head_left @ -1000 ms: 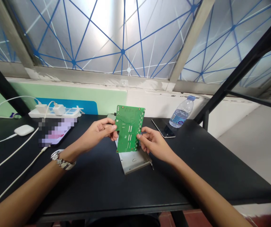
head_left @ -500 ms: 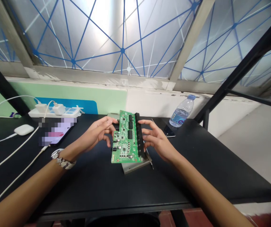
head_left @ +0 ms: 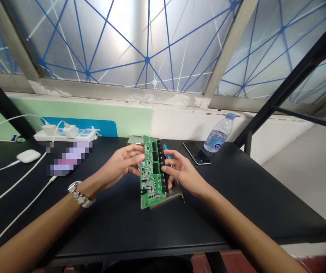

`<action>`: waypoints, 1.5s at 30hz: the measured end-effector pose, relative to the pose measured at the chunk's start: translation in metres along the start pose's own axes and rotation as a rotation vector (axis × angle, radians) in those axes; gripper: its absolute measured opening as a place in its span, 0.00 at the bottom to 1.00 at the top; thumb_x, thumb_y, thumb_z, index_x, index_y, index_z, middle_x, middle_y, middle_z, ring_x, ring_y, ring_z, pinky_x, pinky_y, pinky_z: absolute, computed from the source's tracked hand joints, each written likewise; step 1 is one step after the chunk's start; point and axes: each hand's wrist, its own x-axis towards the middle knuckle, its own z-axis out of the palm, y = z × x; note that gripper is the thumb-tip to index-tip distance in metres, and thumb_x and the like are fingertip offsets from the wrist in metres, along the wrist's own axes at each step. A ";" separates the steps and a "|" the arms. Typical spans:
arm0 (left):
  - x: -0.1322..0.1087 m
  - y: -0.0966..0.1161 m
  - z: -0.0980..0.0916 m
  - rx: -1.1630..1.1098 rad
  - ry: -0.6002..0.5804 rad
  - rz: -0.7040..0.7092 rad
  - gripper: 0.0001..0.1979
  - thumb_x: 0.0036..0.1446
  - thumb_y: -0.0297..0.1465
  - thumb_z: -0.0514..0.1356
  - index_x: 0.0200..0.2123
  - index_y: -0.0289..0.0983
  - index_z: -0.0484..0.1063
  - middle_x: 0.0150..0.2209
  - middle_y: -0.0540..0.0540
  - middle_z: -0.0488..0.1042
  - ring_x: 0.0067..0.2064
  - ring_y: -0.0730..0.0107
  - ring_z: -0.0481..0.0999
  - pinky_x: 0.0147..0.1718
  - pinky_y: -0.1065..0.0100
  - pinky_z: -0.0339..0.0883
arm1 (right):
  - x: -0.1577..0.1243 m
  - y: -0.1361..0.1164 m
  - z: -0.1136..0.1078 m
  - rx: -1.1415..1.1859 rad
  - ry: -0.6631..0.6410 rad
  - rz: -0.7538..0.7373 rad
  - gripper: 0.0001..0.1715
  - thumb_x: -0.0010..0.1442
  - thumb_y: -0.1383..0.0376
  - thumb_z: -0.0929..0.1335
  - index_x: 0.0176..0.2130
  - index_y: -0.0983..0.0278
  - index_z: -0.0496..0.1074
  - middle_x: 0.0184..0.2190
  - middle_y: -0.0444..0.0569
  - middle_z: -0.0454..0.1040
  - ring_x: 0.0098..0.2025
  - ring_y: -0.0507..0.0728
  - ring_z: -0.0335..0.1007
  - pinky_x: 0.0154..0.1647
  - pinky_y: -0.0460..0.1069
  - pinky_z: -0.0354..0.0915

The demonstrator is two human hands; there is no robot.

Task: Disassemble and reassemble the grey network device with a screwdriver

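Note:
A green circuit board (head_left: pixel 150 172) with black chips and a row of black ports on its right side is held up, tilted, over the table. My left hand (head_left: pixel 128 159) grips its left edge, thumb on the near face and fingers behind. My right hand (head_left: pixel 181 168) holds the port side, with its thumb on the black ports and the other fingers along the right side. Under the board lies a grey metal case piece (head_left: pixel 165 201), mostly hidden. A blue tool (head_left: pixel 166 149), partly covered, shows between the board and my right fingers.
On the black table (head_left: pixel 117 231), a dark phone (head_left: pixel 198 152) lies beside a water bottle (head_left: pixel 219 134) at the back right. To the left are a charging phone (head_left: pixel 71 159), a white earphone case (head_left: pixel 28 156), white cables and a power strip (head_left: pixel 85 134) with plugs.
The board has turned and tilted, its lower end now nearer me. My left thumb has come onto its face, and my right hand has shifted slightly left. The blue tool has come into view.

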 end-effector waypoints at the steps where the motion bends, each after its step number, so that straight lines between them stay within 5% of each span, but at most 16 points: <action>1: -0.001 -0.001 0.002 -0.012 -0.027 -0.004 0.14 0.57 0.33 0.66 0.45 0.36 0.70 0.39 0.47 0.74 0.33 0.74 0.74 0.28 0.74 0.71 | 0.001 0.003 0.001 0.003 -0.009 0.007 0.34 0.55 0.61 0.74 0.56 0.62 0.58 0.36 0.46 0.71 0.25 0.51 0.69 0.21 0.49 0.73; 10: -0.003 -0.003 0.018 -0.002 -0.006 -0.020 0.14 0.56 0.34 0.67 0.41 0.34 0.69 0.36 0.47 0.72 0.33 0.71 0.75 0.29 0.70 0.73 | 0.006 0.017 0.007 0.055 -0.032 -0.011 0.37 0.57 0.62 0.73 0.61 0.63 0.59 0.37 0.48 0.75 0.23 0.50 0.72 0.22 0.48 0.74; 18: 0.002 0.004 -0.008 0.161 0.033 -0.050 0.11 0.55 0.33 0.67 0.40 0.36 0.74 0.36 0.45 0.75 0.34 0.70 0.75 0.26 0.75 0.69 | 0.002 0.000 -0.010 0.009 0.027 -0.039 0.40 0.54 0.64 0.74 0.63 0.62 0.63 0.44 0.53 0.72 0.35 0.54 0.70 0.21 0.45 0.71; 23: 0.006 0.002 -0.020 0.173 0.060 -0.068 0.11 0.55 0.33 0.67 0.41 0.36 0.76 0.38 0.43 0.77 0.34 0.69 0.76 0.30 0.71 0.73 | -0.010 -0.014 -0.015 -0.056 -0.260 0.007 0.61 0.54 0.68 0.74 0.71 0.46 0.39 0.42 0.47 0.70 0.33 0.52 0.68 0.25 0.47 0.73; 29: 0.007 -0.009 -0.015 0.142 0.064 -0.059 0.15 0.56 0.35 0.66 0.46 0.36 0.76 0.42 0.41 0.78 0.38 0.66 0.77 0.33 0.68 0.74 | -0.022 -0.020 0.003 -0.128 -0.369 -0.125 0.73 0.49 0.69 0.77 0.71 0.43 0.28 0.62 0.54 0.60 0.49 0.60 0.71 0.43 0.55 0.75; 38: 0.005 -0.009 0.005 0.037 -0.025 -0.006 0.18 0.61 0.37 0.63 0.52 0.37 0.74 0.44 0.39 0.79 0.41 0.64 0.78 0.40 0.63 0.72 | -0.033 -0.010 0.029 -0.414 -0.220 -0.328 0.81 0.41 0.58 0.81 0.71 0.46 0.28 0.63 0.56 0.58 0.51 0.67 0.70 0.48 0.62 0.72; 45: 0.004 -0.016 0.013 -0.017 -0.037 0.008 0.17 0.61 0.37 0.64 0.51 0.37 0.75 0.28 0.48 0.76 0.30 0.69 0.76 0.34 0.67 0.70 | -0.034 0.002 0.041 -0.461 -0.149 -0.401 0.86 0.34 0.54 0.83 0.71 0.47 0.28 0.69 0.57 0.48 0.63 0.76 0.55 0.54 0.69 0.66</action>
